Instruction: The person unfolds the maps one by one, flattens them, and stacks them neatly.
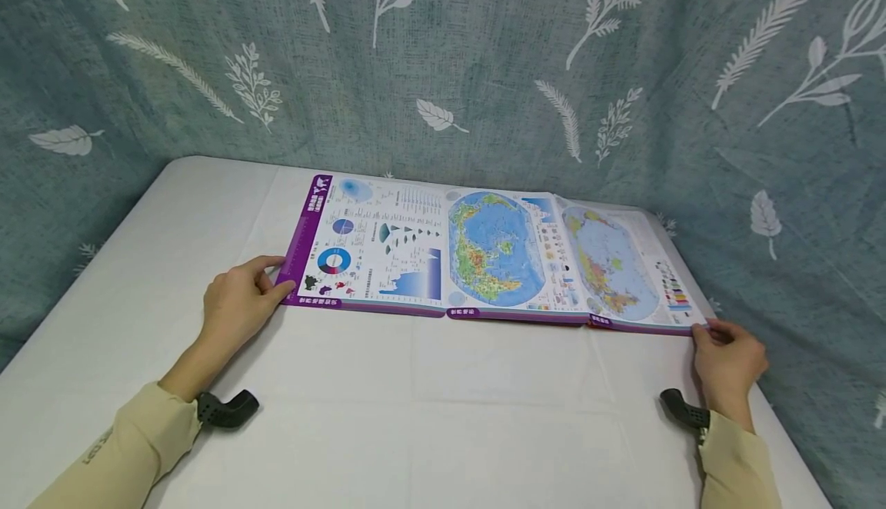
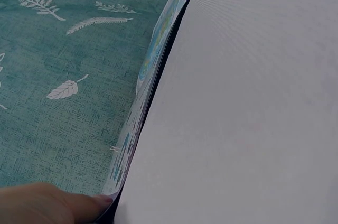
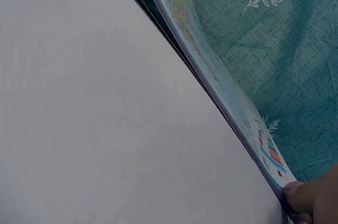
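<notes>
A long fold-out world map [image 1: 497, 251] with purple borders lies across the far part of the table, its panels side by side, showing oval maps, charts and Chinese lettering. My left hand [image 1: 238, 299] pinches its purple left edge near the front corner. At the front right corner my right hand [image 1: 730, 360] pinches the map's edge between thumb and fingers. In the left wrist view my thumb [image 2: 84, 207] lies on the map's top face; the fingers below are hidden. The right wrist view shows the other thumb [image 3: 303, 196] on the opposite corner.
A white cloth covers the table [image 1: 443, 409]. Behind it and on the right hangs a teal curtain [image 1: 443, 71] with white leaf prints, close to the map's back edge. Black curved devices [image 1: 228, 409] are worn at both wrists, by the beige sleeves [image 1: 124, 451].
</notes>
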`<state>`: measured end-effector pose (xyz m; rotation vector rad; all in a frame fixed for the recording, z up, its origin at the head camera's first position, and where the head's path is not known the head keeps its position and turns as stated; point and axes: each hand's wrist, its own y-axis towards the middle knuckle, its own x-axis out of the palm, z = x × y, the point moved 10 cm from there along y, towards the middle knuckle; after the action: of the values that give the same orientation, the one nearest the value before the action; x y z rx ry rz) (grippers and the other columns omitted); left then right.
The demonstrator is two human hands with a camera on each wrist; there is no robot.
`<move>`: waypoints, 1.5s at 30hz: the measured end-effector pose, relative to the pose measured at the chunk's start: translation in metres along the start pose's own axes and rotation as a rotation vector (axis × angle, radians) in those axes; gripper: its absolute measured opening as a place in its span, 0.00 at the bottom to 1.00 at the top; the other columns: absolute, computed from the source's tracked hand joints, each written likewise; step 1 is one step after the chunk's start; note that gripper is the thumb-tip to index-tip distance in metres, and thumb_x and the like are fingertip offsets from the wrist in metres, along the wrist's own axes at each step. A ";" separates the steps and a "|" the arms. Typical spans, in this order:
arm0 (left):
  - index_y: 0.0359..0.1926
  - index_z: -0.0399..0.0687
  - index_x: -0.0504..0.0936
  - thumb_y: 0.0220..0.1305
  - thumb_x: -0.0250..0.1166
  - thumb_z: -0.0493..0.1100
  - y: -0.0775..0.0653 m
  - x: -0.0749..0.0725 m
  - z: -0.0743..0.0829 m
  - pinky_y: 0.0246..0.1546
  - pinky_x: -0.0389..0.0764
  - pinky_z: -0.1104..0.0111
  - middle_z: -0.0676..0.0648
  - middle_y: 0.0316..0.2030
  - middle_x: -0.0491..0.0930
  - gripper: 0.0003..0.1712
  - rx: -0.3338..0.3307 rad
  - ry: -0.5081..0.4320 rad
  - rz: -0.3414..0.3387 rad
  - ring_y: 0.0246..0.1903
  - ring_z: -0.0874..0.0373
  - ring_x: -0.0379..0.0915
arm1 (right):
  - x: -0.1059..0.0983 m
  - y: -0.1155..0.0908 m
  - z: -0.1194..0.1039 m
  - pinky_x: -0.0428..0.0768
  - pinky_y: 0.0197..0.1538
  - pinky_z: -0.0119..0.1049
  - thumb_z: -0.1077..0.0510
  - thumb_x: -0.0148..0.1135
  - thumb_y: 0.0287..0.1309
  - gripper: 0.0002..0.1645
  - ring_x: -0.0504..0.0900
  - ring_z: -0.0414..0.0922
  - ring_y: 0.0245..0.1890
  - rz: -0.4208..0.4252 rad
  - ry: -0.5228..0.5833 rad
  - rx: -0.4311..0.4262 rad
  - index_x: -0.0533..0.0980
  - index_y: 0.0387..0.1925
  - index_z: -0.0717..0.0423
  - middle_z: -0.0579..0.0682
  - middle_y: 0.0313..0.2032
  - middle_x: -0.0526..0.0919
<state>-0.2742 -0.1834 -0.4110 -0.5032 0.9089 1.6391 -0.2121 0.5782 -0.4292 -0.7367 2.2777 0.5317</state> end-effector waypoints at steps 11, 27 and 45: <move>0.58 0.34 0.84 0.63 0.77 0.42 0.000 -0.001 -0.003 0.29 0.60 0.61 0.47 0.18 0.74 0.26 -0.032 -0.003 0.009 0.20 0.52 0.66 | 0.000 0.000 -0.001 0.58 0.70 0.56 0.57 0.60 0.73 0.24 0.74 0.54 0.46 0.023 -0.009 -0.029 0.78 0.64 0.67 0.69 0.54 0.82; 0.58 0.34 0.84 0.64 0.77 0.41 0.000 -0.003 -0.003 0.31 0.59 0.60 0.46 0.18 0.74 0.25 -0.040 -0.015 0.027 0.21 0.52 0.65 | -0.001 0.003 -0.002 0.62 0.70 0.53 0.58 0.61 0.72 0.23 0.67 0.33 0.35 0.047 -0.004 -0.050 0.80 0.62 0.67 0.68 0.50 0.83; 0.57 0.36 0.84 0.64 0.76 0.43 0.002 0.000 -0.006 0.30 0.59 0.61 0.47 0.18 0.74 0.24 -0.025 -0.016 0.027 0.20 0.52 0.65 | -0.004 0.000 -0.003 0.63 0.68 0.52 0.58 0.61 0.72 0.22 0.61 0.23 0.26 0.040 -0.003 -0.049 0.80 0.61 0.67 0.68 0.48 0.83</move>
<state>-0.2766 -0.1884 -0.4138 -0.4958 0.8877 1.6785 -0.2110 0.5779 -0.4249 -0.7148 2.2882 0.6094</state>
